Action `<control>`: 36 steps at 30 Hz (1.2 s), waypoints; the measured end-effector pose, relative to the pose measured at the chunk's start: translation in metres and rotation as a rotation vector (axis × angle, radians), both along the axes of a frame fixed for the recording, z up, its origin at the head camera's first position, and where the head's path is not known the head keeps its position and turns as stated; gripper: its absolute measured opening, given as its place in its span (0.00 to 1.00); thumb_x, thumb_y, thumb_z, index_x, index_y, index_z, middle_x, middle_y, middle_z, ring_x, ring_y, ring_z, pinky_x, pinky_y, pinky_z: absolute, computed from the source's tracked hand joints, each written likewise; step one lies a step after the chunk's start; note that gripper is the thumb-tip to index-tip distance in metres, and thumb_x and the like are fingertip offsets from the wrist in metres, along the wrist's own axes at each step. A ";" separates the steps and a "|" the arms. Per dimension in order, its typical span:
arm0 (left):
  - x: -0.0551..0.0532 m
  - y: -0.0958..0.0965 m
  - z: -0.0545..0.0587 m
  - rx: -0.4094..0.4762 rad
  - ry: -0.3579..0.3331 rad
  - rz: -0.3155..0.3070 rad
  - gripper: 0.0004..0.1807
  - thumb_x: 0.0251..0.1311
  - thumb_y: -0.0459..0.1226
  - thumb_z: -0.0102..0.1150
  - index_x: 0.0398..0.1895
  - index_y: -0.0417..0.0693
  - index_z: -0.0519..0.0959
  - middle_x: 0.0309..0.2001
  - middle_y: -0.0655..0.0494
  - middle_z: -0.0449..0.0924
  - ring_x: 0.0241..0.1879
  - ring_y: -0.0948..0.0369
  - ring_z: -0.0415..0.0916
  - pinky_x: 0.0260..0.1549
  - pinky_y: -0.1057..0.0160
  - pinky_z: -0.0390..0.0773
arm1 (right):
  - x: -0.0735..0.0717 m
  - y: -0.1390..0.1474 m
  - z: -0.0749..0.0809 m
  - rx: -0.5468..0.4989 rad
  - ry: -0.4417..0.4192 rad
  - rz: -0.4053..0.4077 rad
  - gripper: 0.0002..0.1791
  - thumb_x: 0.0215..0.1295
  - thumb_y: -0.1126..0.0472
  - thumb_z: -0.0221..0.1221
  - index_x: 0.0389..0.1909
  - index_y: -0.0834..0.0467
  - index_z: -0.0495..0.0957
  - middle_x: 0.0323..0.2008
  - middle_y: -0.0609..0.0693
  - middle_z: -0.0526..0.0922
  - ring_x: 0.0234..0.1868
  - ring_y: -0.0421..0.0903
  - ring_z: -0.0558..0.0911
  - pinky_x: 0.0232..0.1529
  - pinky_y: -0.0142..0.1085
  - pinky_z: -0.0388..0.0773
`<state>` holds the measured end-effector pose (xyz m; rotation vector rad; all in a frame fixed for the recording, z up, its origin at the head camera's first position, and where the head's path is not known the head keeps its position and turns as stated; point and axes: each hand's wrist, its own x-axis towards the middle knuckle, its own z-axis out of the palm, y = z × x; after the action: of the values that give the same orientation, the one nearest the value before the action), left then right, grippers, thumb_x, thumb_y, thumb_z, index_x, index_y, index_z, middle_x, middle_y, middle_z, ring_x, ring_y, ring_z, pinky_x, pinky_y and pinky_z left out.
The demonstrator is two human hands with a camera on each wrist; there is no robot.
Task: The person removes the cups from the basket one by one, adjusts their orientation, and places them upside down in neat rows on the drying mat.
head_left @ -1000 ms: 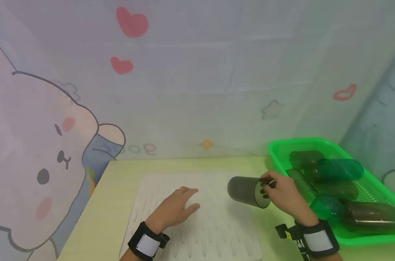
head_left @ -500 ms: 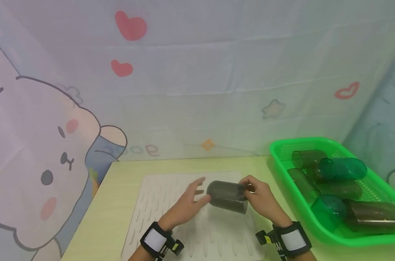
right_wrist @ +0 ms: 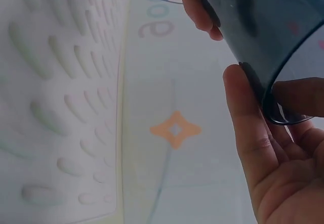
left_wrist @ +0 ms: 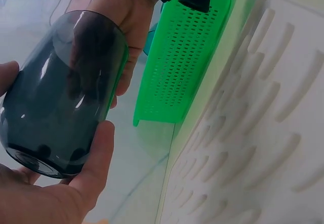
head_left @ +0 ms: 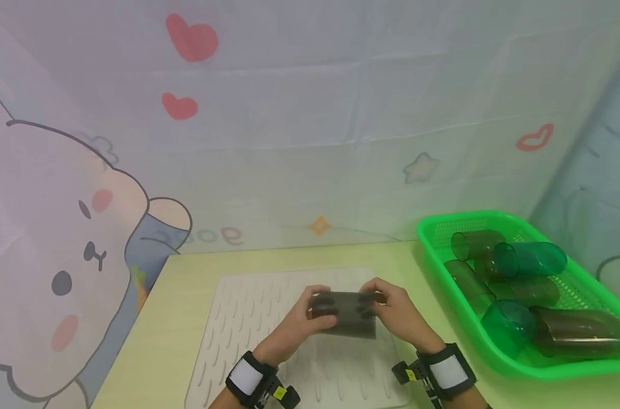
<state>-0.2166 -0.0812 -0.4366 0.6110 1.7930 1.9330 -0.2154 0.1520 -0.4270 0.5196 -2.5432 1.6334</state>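
Note:
Above a white ridged mat (head_left: 238, 341), a dark grey see-through cup (head_left: 346, 321) lies sideways between both hands. Its closed base points left and its open mouth right. My left hand (head_left: 302, 324) grips the base end, thumb along the near side and fingers behind. At the mouth, my right hand (head_left: 396, 312) pinches the rim. The right wrist view shows one digit inside the cup (right_wrist: 253, 27) and the others outside the wall. In the left wrist view the cup (left_wrist: 61, 92) shows whole, its base against the left palm.
A green plastic basket (head_left: 550, 372) stands at the right of the pale table (head_left: 151, 341). In it lie several see-through cups, including a teal cup (head_left: 537, 258) and a brown cup (head_left: 578, 332). A printed cloth (head_left: 299, 113) hangs behind the table.
The right hand has carried the cup left from near the basket to over the mat. The left hand has moved right and taken hold of the base end.

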 end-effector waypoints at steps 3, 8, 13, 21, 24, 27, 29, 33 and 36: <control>0.000 0.000 0.000 0.000 0.005 0.010 0.32 0.62 0.40 0.59 0.65 0.49 0.56 0.59 0.43 0.60 0.54 0.51 0.68 0.50 0.56 0.71 | 0.000 0.000 0.001 0.018 0.001 -0.009 0.12 0.60 0.76 0.54 0.37 0.56 0.77 0.40 0.51 0.79 0.50 0.58 0.79 0.47 0.50 0.76; -0.002 -0.005 0.003 -0.031 0.029 0.038 0.34 0.60 0.43 0.61 0.66 0.49 0.57 0.59 0.43 0.59 0.54 0.51 0.67 0.50 0.56 0.70 | 0.000 0.004 0.001 0.032 0.000 0.009 0.07 0.63 0.71 0.56 0.39 0.58 0.76 0.38 0.51 0.81 0.43 0.52 0.81 0.43 0.45 0.78; -0.009 -0.021 0.007 -0.108 0.060 0.082 0.35 0.61 0.43 0.61 0.67 0.48 0.57 0.59 0.43 0.61 0.54 0.51 0.66 0.51 0.56 0.69 | -0.001 0.009 -0.002 0.037 -0.016 0.030 0.07 0.65 0.65 0.58 0.42 0.61 0.75 0.36 0.53 0.81 0.35 0.48 0.81 0.36 0.40 0.80; -0.021 -0.047 0.018 -0.231 0.141 0.154 0.36 0.59 0.45 0.63 0.68 0.53 0.59 0.60 0.47 0.63 0.56 0.51 0.65 0.51 0.52 0.69 | -0.004 0.014 -0.004 0.089 0.006 0.006 0.06 0.67 0.64 0.57 0.42 0.60 0.75 0.36 0.51 0.81 0.35 0.44 0.81 0.36 0.34 0.79; -0.025 -0.055 0.023 -0.285 0.168 0.189 0.36 0.58 0.44 0.64 0.68 0.54 0.60 0.60 0.47 0.63 0.56 0.51 0.65 0.51 0.51 0.70 | -0.003 0.017 -0.003 0.102 0.005 0.006 0.05 0.67 0.64 0.57 0.42 0.60 0.75 0.36 0.51 0.81 0.36 0.45 0.81 0.36 0.34 0.78; -0.031 -0.063 0.027 -0.352 0.203 0.245 0.37 0.57 0.43 0.65 0.68 0.55 0.61 0.60 0.48 0.64 0.57 0.51 0.65 0.51 0.51 0.70 | -0.002 0.019 -0.002 0.120 0.006 -0.003 0.05 0.67 0.64 0.57 0.41 0.59 0.76 0.36 0.50 0.81 0.37 0.46 0.81 0.36 0.34 0.78; -0.034 -0.068 0.031 -0.396 0.239 0.282 0.37 0.57 0.42 0.65 0.68 0.54 0.61 0.60 0.48 0.64 0.58 0.51 0.65 0.51 0.50 0.71 | -0.002 0.020 -0.001 0.140 0.016 -0.007 0.05 0.67 0.64 0.56 0.42 0.59 0.76 0.37 0.50 0.81 0.38 0.47 0.81 0.37 0.35 0.78; -0.040 -0.075 0.038 -0.454 0.285 0.335 0.38 0.56 0.40 0.65 0.69 0.51 0.61 0.60 0.46 0.64 0.59 0.50 0.64 0.51 0.49 0.71 | -0.003 0.021 0.000 0.191 0.034 -0.011 0.05 0.68 0.63 0.56 0.42 0.57 0.76 0.39 0.48 0.81 0.42 0.47 0.79 0.40 0.38 0.77; -0.043 -0.080 0.041 -0.489 0.294 0.357 0.38 0.56 0.40 0.65 0.69 0.51 0.60 0.61 0.45 0.63 0.59 0.49 0.64 0.50 0.49 0.71 | -0.003 0.022 0.001 0.237 0.036 -0.006 0.06 0.68 0.61 0.55 0.42 0.56 0.76 0.41 0.48 0.80 0.44 0.48 0.78 0.42 0.41 0.76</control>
<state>-0.2597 -0.1613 -0.3959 0.4392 2.5954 1.5594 -0.2185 0.1741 -0.4261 0.5527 -2.7244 1.3147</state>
